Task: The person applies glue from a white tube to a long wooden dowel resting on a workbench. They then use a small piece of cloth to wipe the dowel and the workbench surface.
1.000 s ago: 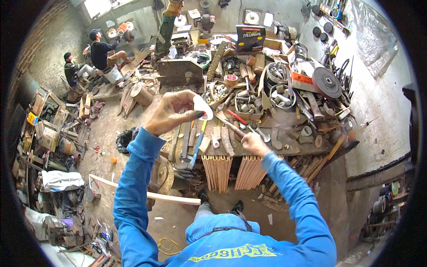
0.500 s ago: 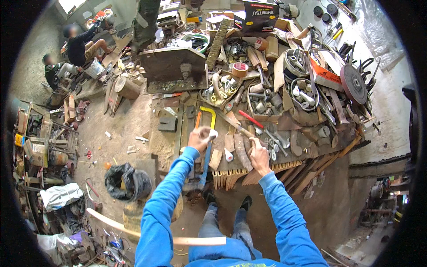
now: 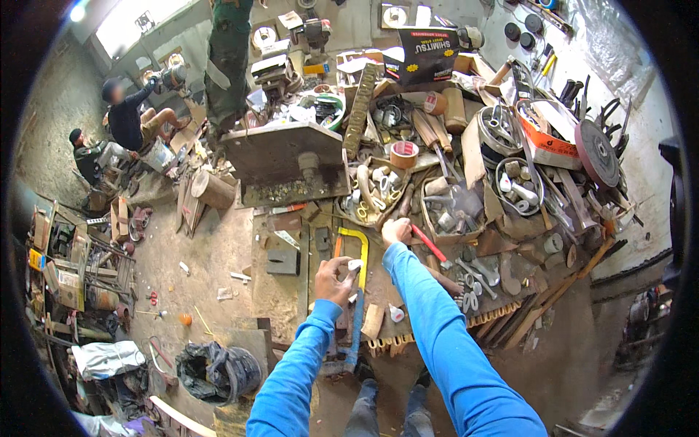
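My left hand [image 3: 335, 280] is over the near left part of the cluttered workbench [image 3: 291, 291], pinching a small white piece [image 3: 354, 265] between thumb and fingers. Just beside it lies a hacksaw with a yellow frame [image 3: 362, 247] and a blue handle [image 3: 355, 328]. My right hand [image 3: 395, 231] reaches farther forward, fingers curled, at the near end of a red-handled tool [image 3: 430, 245]. Whether it grips the tool is not visible. Both sleeves are bright blue.
The bench is piled with tools, a tape roll [image 3: 404, 154], trays of metal parts [image 3: 518, 186], a grinding disc [image 3: 595, 153] and a steel plate [image 3: 284, 160]. Two people [image 3: 127, 120] sit at far left, another stands [image 3: 229, 51] behind. A black bag [image 3: 218, 371] lies on the floor.
My left hand came down from in front of my face to the bench with the white piece. My right hand moved forward to the red-handled tool. The view shifted closer over the bench.
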Available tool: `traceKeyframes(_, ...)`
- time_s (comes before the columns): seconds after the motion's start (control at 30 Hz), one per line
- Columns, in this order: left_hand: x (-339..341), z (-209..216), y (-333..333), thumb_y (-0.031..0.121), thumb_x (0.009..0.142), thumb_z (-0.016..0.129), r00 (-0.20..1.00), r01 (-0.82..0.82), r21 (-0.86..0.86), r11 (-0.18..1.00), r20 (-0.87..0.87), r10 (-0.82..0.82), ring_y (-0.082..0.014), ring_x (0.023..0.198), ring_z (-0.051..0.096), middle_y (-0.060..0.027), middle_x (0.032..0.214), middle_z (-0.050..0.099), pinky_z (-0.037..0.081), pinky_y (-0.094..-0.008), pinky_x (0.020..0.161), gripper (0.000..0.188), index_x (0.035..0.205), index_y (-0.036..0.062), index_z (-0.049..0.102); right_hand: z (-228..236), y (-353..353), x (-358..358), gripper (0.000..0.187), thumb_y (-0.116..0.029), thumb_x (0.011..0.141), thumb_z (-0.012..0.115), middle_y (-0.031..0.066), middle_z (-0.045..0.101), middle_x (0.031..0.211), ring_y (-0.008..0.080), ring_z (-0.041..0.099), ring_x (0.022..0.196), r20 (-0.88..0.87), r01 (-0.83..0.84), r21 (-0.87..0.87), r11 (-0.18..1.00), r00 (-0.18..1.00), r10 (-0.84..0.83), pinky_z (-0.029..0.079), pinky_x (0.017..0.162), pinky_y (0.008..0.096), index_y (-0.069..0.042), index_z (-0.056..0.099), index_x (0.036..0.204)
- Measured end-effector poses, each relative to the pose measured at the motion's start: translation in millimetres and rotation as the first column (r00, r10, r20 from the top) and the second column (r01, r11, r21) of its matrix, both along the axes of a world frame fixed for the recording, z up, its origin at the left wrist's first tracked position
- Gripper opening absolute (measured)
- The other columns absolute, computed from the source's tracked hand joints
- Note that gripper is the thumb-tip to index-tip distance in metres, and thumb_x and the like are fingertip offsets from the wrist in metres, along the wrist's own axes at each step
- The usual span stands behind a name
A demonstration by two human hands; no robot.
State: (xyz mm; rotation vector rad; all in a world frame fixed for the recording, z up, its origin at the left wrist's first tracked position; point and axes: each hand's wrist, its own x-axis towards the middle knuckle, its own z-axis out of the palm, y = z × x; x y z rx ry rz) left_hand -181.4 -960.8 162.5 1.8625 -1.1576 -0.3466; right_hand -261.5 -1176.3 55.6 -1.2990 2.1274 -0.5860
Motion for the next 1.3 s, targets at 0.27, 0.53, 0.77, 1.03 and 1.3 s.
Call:
traceKeyframes(0.27, 8.2, 20.2, -5.5, 0.005, 0.072, 0.080, 0.991, -0.129, -0.075, 0.989, -0.055, 0.125, -0.0158, 0.068, 0.049, -0.0054, 0.079, 0.063, 0.045, -0.0303, 0.063, 0.030, 0.101, 0.0073, 0.071, -13.5, -33.9, -40.5, 0.049, -0.032, 0.071, 0.075, 0.0139, 0.069, 0.081, 0.0223, 0.063, 0.069, 0.470, -0.324, 0.178, 0.929, 0.858, 0.209, 0.051, 0.061, 0.0402, 0.011, 0.066, 0.092)
traceKeyframes(0.53, 1.1, 48.7, 1.2, 0.011, 0.071, 0.082, 0.990, -0.141, -0.096, 0.985, -0.010, 0.140, -0.0188, 0.072, 0.053, -0.0060, 0.084, 0.067, 0.048, -0.0324, 0.068, 0.031, 0.100, 0.0090, 0.071, 211.1, -32.8, -101.2, 0.039, -0.034, 0.089, 0.070, 0.0013, 0.070, 0.095, 0.0080, 0.062, 0.082, 0.739, -0.734, -0.279, 0.619, 0.247, 0.627, 0.048, 0.074, 0.0227, -0.002, 0.068, 0.111)
traceKeyframes(0.77, -33.9, 122.4, 15.4, 0.019, 0.075, 0.080, 0.974, -0.213, -0.104, 0.972, 0.052, 0.219, -0.0224, 0.083, 0.062, -0.0075, 0.085, 0.068, 0.051, -0.0333, 0.076, 0.023, 0.094, 0.0096, 0.072, 569.6, -14.9, -158.8, 0.038, -0.033, 0.083, 0.077, 0.0039, 0.070, 0.105, 0.0083, 0.062, 0.092, 0.074, -0.613, -0.789, 0.049, -0.016, 0.997, 0.050, 0.080, 0.0235, -0.004, 0.071, 0.107)
traceKeyframes(1.03, -61.2, 185.4, 43.3, 0.019, 0.075, 0.081, 0.957, -0.285, -0.177, 0.942, -0.004, 0.289, -0.0233, 0.089, 0.064, -0.0076, 0.089, 0.072, 0.050, -0.0339, 0.082, 0.024, 0.093, 0.0073, 0.071, 779.5, 91.1, -228.0, 0.050, -0.032, 0.078, 0.079, 0.0134, 0.065, 0.122, 0.0226, 0.058, 0.118, -0.340, -0.539, -0.801, -0.259, 0.056, 0.939, 0.035, 0.111, 0.0401, -0.002, 0.069, 0.116)
traceKeyframes(1.3, -71.7, 214.9, 71.6, 0.016, 0.074, 0.081, 0.897, -0.408, -0.238, 0.882, 0.076, 0.435, -0.0233, 0.088, 0.065, -0.0102, 0.088, 0.070, 0.051, -0.0354, 0.082, 0.024, 0.094, 0.0066, 0.071, 819.8, 142.6, -272.8, 0.055, -0.043, 0.079, 0.074, 0.0148, 0.065, 0.122, 0.0264, 0.057, 0.120, -0.454, -0.519, -0.763, -0.386, 0.005, 0.891, 0.031, 0.112, 0.0432, -0.003, 0.069, 0.116)
